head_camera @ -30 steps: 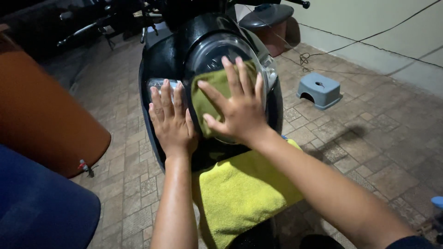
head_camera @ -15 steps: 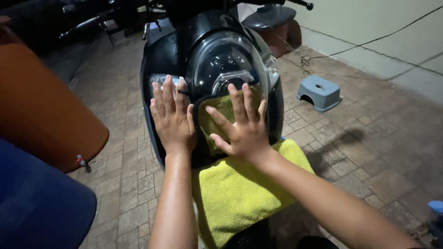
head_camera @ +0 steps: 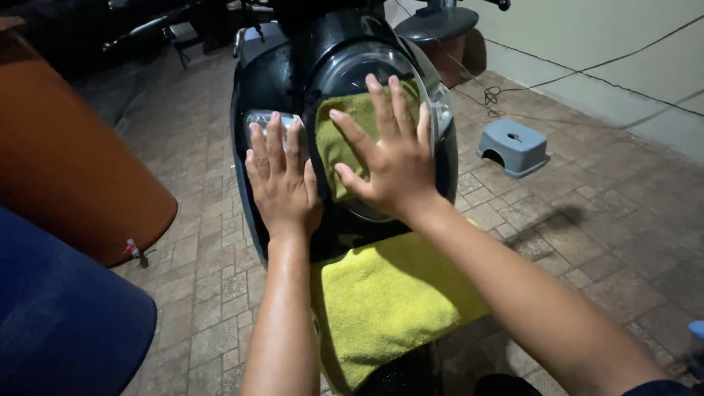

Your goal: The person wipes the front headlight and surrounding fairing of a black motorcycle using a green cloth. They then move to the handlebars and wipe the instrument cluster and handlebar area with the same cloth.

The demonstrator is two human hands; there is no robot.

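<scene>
Scooter [head_camera: 271, 88], black and glossy, fills the middle of the view, its front standing on the paved floor [head_camera: 587, 220], with its round headlight lens [head_camera: 367, 62] at the far end of the reach. A yellow-green cloth [head_camera: 345, 132] lies flat on that lens, and a second fold of the same colour [head_camera: 389, 308] drapes over the near part of the body, below both forearms. The right hand [head_camera: 389, 165] presses directly on the cloth, fingers spread and flat, gripping nothing (the cloth shows past its fingertips, up and to the left). The left hand [head_camera: 282, 180] rests open on the bare panel just left of the cloth, beside it but apart, so the right is the nearer one. A small grey stool [head_camera: 513, 147] sits far right.
</scene>
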